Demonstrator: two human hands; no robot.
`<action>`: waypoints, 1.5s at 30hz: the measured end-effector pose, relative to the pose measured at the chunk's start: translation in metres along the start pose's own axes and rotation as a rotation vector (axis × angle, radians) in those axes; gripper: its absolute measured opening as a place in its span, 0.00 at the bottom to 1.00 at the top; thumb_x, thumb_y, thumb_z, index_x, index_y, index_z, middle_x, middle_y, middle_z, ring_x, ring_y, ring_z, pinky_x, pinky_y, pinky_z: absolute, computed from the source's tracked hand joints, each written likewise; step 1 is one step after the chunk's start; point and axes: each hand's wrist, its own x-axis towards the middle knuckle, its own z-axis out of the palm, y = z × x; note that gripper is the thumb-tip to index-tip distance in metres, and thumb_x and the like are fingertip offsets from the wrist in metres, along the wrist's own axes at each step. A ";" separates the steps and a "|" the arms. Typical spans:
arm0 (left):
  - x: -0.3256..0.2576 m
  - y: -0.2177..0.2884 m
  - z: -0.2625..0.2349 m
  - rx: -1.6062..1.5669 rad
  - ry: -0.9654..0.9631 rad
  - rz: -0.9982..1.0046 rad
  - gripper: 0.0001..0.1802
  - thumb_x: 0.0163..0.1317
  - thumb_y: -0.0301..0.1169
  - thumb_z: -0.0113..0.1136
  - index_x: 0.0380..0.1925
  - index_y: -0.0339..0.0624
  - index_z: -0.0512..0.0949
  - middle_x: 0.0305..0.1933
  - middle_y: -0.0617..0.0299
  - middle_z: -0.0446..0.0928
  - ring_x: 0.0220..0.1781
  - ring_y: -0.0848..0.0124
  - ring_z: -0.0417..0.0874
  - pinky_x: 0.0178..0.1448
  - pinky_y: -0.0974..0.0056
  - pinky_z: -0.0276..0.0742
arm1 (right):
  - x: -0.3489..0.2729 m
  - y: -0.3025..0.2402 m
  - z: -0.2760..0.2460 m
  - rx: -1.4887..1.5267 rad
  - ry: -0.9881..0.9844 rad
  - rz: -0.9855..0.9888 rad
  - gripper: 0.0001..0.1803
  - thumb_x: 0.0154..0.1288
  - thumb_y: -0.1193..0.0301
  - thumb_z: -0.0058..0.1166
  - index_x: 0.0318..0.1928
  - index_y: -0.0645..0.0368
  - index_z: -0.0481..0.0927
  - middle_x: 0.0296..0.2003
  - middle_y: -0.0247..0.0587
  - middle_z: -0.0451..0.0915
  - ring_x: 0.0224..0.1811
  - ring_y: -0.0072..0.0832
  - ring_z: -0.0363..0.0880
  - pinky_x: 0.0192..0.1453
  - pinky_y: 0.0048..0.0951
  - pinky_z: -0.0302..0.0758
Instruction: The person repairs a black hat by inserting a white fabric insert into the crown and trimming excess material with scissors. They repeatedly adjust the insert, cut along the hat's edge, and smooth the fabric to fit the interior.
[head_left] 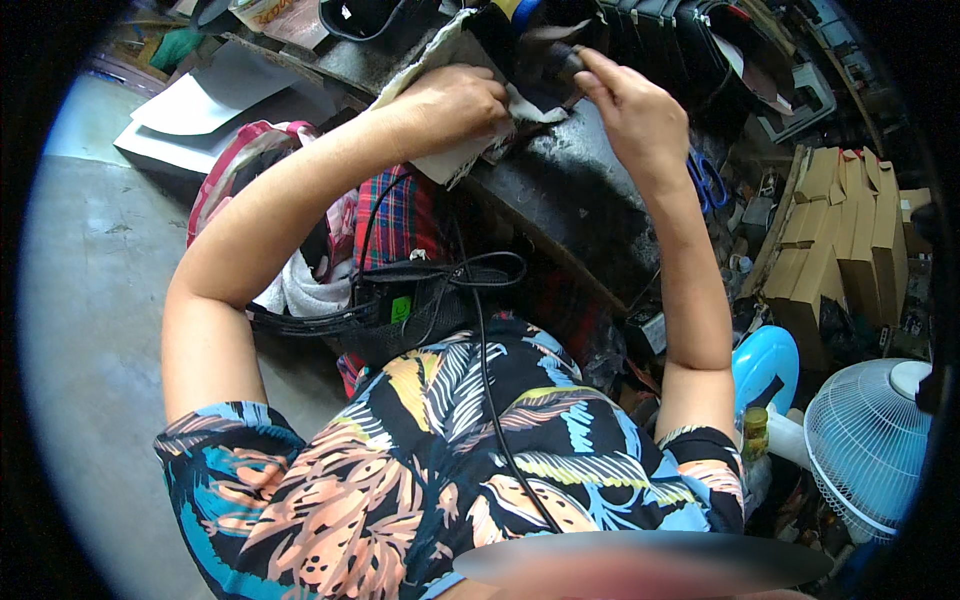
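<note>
Fingers (590,70) of the right hand (635,115) pinched a dark, soft-looking piece (545,55) on the bench (580,200). Left hand (455,105) pressed flat on white cloth (440,60). It probably bent easily; best held by its edge.

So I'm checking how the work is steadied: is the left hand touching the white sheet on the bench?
Touching. The head view shows the left hand pressed flat on the white sheet, no gap visible.

By my right side stand a white fan (868,445), stacked cardboard boxes (840,240) and blue-handled scissors (708,180) on the workbench edge.
</note>
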 end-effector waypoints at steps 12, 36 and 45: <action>0.001 -0.001 0.001 0.030 0.012 0.008 0.09 0.53 0.30 0.61 0.35 0.47 0.82 0.35 0.61 0.77 0.44 0.61 0.80 0.51 0.59 0.77 | -0.013 0.003 -0.019 0.082 0.036 -0.017 0.16 0.70 0.55 0.53 0.54 0.41 0.83 0.30 0.39 0.83 0.29 0.38 0.84 0.32 0.36 0.79; 0.027 -0.048 -0.077 -0.143 -0.082 -0.872 0.27 0.64 0.43 0.60 0.53 0.31 0.72 0.44 0.38 0.81 0.48 0.44 0.83 0.51 0.49 0.77 | -0.073 0.011 -0.045 0.213 -0.049 0.153 0.19 0.62 0.60 0.63 0.50 0.56 0.84 0.41 0.41 0.81 0.42 0.35 0.78 0.47 0.32 0.77; 0.006 -0.020 -0.061 -0.939 0.319 -0.695 0.15 0.68 0.31 0.52 0.44 0.26 0.74 0.29 0.53 0.78 0.24 0.66 0.84 0.27 0.62 0.86 | -0.026 -0.006 -0.012 0.856 -0.050 0.607 0.23 0.64 0.61 0.64 0.51 0.68 0.79 0.39 0.42 0.84 0.38 0.26 0.81 0.46 0.30 0.77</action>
